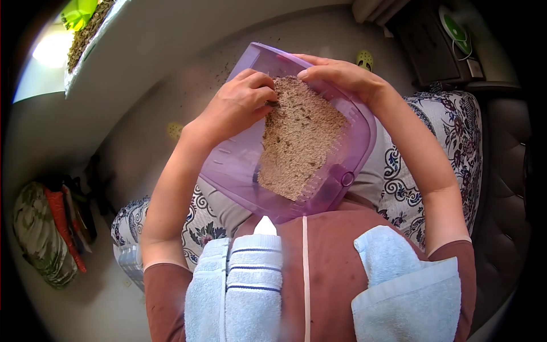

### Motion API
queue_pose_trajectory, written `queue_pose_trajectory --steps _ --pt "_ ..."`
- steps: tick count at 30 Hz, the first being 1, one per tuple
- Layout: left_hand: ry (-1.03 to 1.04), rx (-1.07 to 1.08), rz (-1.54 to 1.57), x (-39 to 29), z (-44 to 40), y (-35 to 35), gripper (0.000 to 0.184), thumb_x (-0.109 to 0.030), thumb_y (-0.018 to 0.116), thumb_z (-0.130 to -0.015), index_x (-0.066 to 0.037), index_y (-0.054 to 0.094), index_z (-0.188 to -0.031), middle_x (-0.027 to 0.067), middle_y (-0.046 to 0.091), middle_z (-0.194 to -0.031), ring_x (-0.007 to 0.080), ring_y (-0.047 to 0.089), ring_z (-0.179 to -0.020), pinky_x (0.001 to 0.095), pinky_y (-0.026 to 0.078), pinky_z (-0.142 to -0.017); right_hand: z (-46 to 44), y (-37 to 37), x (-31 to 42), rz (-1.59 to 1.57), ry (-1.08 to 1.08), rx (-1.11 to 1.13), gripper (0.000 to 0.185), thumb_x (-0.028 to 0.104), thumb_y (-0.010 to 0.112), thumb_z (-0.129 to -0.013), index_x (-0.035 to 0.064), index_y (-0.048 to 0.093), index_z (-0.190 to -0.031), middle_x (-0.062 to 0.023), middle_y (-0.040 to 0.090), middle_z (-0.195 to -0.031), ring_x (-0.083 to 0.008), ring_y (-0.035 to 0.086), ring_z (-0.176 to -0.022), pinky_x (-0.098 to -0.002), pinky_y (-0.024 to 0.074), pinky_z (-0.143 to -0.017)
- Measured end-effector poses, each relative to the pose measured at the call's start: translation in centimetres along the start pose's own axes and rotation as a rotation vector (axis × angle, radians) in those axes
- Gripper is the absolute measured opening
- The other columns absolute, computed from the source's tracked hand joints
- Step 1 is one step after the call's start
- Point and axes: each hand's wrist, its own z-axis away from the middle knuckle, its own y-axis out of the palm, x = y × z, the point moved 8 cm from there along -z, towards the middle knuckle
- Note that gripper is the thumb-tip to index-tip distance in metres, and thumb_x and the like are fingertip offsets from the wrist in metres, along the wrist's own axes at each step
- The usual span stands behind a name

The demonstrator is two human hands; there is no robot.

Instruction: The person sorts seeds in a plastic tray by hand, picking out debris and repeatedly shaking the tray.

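A translucent purple plastic tub (pixel 236 162) rests tilted against my lap. Pale tan grains (pixel 305 137) are heaped along one side of it, mixed with small dark flecks. Over the grains' upper left edge is my left hand (pixel 246 96), its fingers curled and pinched together. Dark bits show at its fingertips, too small to name. My right hand (pixel 337 75) is closed on the tub's far right rim, with the thumb inside and the other fingers mostly hidden behind the wall.
Patterned fabric (pixel 433 148) covers the seat beneath me. Yellow-green clogs (pixel 364 59) stand on the floor, where dark crumbs are scattered. A ledge at upper left carries dried plant matter (pixel 90 37) and a bright green object (pixel 80 14). A dark cabinet (pixel 424 45) stands at upper right.
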Motion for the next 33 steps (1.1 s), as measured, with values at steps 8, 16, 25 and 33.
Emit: queue_pose_trajectory --steps 8,16,25,33 --pt "-0.023 -0.102 0.003 1.4 1.0 -1.0 0.017 -0.006 0.069 -0.077 -0.007 0.064 -0.093 0.0046 0.063 -0.103 0.0243 0.059 -0.097 0.0352 0.051 -0.082 0.2 0.2 -0.1 -0.024 0.003 0.015 0.060 0.024 0.057 -0.089 0.0124 0.037 -0.145 -0.0067 0.059 -0.118 -0.0108 0.059 -0.100 -0.0254 0.0493 -0.082" --pt "-0.134 -0.137 -0.042 0.8 0.5 -1.1 0.035 -0.009 0.071 -0.076 -0.009 0.062 -0.109 0.0055 0.059 -0.106 0.0265 0.057 -0.100 0.0361 0.049 -0.086 0.0 0.1 -0.3 -0.079 0.001 -0.010 0.055 0.017 0.056 -0.090 0.0106 0.040 -0.143 -0.0098 0.063 -0.113 -0.0127 0.063 -0.093 -0.0255 0.0544 -0.078" --pt "-0.157 -0.056 -0.059 2.6 0.9 -0.6 0.033 -0.010 0.072 -0.076 -0.010 0.062 -0.108 0.0061 0.059 -0.107 0.0253 0.059 -0.097 0.0354 0.050 -0.084 -0.1 0.1 -0.5 -0.074 0.008 0.012 0.060 0.021 0.057 -0.090 0.0096 0.036 -0.145 -0.0098 0.060 -0.118 -0.0122 0.060 -0.100 -0.0251 0.0514 -0.083" --pt "-0.293 -0.184 -0.049 2.2 2.4 -1.9 0.036 -0.009 0.072 -0.076 -0.011 0.062 -0.111 0.0056 0.060 -0.110 0.0244 0.060 -0.099 0.0355 0.051 -0.082 0.0 0.3 -0.1 -0.049 0.016 0.025 0.060 0.020 0.057 -0.090 0.0095 0.037 -0.145 -0.0092 0.061 -0.115 -0.0116 0.060 -0.098 -0.0250 0.0513 -0.083"
